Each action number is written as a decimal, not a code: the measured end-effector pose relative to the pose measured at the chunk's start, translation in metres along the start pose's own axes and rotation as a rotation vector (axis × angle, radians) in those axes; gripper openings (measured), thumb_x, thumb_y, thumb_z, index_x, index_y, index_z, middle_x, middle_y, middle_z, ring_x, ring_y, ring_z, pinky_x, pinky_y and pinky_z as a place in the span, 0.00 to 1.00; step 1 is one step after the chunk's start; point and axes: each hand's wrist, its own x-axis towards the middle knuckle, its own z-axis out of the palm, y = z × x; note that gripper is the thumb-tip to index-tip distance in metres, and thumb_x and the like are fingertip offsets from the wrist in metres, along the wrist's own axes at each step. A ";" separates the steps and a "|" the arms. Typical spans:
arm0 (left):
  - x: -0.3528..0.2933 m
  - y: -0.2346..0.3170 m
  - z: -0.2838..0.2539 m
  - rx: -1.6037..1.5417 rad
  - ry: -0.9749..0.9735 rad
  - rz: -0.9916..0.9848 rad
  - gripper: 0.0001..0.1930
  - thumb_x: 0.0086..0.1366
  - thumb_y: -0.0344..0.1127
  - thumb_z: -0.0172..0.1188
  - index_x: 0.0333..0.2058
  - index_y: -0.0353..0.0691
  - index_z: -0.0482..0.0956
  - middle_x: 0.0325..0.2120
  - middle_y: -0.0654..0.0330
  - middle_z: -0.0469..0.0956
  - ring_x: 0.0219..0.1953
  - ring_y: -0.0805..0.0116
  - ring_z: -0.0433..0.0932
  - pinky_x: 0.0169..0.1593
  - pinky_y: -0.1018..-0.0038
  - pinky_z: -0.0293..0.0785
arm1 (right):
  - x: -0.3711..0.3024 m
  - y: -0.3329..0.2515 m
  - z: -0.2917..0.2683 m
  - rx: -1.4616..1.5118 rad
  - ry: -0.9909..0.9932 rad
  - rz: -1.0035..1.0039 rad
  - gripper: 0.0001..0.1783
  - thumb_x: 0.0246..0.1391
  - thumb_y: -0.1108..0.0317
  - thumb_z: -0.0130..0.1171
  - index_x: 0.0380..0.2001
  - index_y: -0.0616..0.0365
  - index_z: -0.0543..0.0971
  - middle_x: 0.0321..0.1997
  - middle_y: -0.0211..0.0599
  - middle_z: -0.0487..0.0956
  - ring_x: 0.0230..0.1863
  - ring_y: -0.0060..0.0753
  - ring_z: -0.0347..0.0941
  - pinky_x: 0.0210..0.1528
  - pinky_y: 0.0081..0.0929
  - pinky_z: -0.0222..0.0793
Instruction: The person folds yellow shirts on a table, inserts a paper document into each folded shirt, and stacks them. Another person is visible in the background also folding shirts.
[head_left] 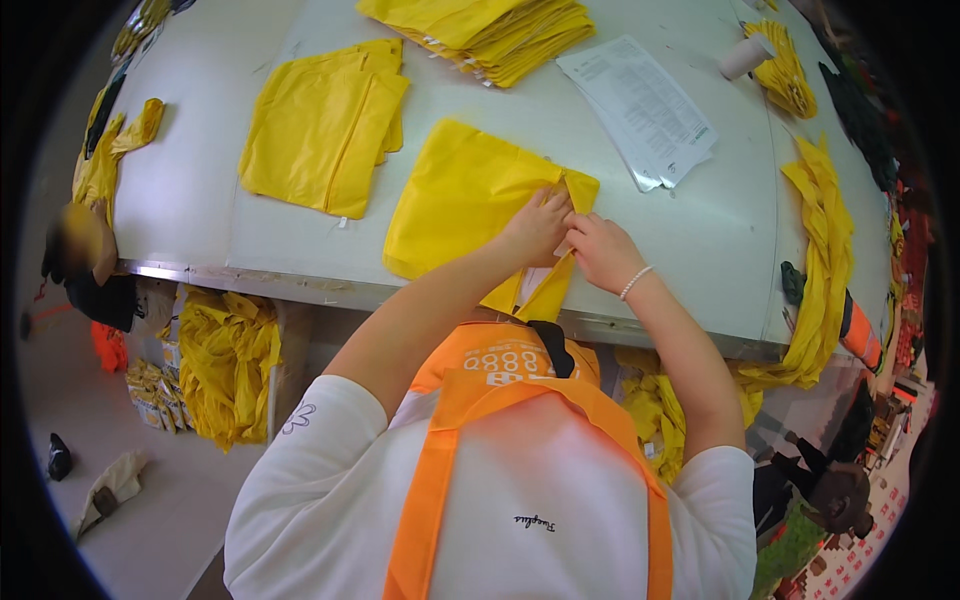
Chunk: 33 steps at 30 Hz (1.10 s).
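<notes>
A flat yellow fabric bag [450, 200] lies at the table's front edge, one corner hanging over it. Along its right part runs a slit-like opening that shows a pale inside. My left hand [538, 228] is closed on the fabric beside this opening. Fingers pinched, my right hand [604, 252] grips the bag's edge close against the left fingertips. Whatever small part sits between the fingertips is hidden. Left of this bag, several similar yellow bags [315, 135] lie overlapped, with a small white tag at the lower edge.
A thick stack of yellow bags [500, 35] rests at the far side, beside white printed sheets [640, 110]. At the right lie a white roll [747, 57] and long yellow fabric [822, 240]. Yellow fabric [230, 360] fills a bin below the table. Another person [90, 260] is at the left.
</notes>
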 end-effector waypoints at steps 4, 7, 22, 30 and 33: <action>0.006 0.003 -0.013 0.045 -0.099 0.017 0.32 0.48 0.55 0.59 0.50 0.43 0.69 0.53 0.62 0.66 0.60 0.61 0.55 0.54 0.61 0.57 | -0.006 -0.003 0.005 -0.009 -0.010 0.074 0.04 0.41 0.75 0.54 0.25 0.56 0.72 0.32 0.33 0.71 0.40 0.39 0.68 0.40 0.33 0.67; 0.014 0.002 -0.027 -0.049 -0.219 -0.033 0.31 0.49 0.56 0.57 0.48 0.42 0.72 0.53 0.62 0.66 0.59 0.62 0.55 0.53 0.62 0.57 | -0.009 -0.006 0.007 -0.006 -0.009 0.100 0.05 0.40 0.75 0.54 0.25 0.56 0.72 0.32 0.33 0.70 0.38 0.39 0.67 0.39 0.33 0.67; -0.082 -0.038 0.015 -0.190 0.232 -0.669 0.29 0.60 0.47 0.52 0.58 0.44 0.62 0.62 0.53 0.55 0.64 0.52 0.52 0.64 0.52 0.40 | -0.042 -0.022 0.118 0.934 0.338 1.007 0.14 0.51 0.65 0.58 0.36 0.65 0.73 0.23 0.38 0.75 0.23 0.31 0.68 0.28 0.29 0.65; -0.110 -0.161 -0.008 -0.150 0.737 -0.934 0.30 0.56 0.43 0.59 0.56 0.38 0.63 0.59 0.49 0.59 0.61 0.49 0.56 0.60 0.57 0.55 | 0.012 0.030 0.026 1.192 0.552 0.886 0.13 0.60 0.68 0.48 0.42 0.65 0.73 0.35 0.31 0.78 0.34 0.25 0.72 0.39 0.22 0.68; -0.145 -0.215 -0.010 -0.110 0.609 -1.069 0.35 0.56 0.50 0.58 0.58 0.38 0.60 0.61 0.49 0.56 0.63 0.49 0.53 0.62 0.54 0.50 | 0.078 0.056 -0.024 1.416 0.721 0.829 0.16 0.61 0.70 0.46 0.50 0.66 0.69 0.47 0.35 0.75 0.45 0.26 0.70 0.48 0.23 0.66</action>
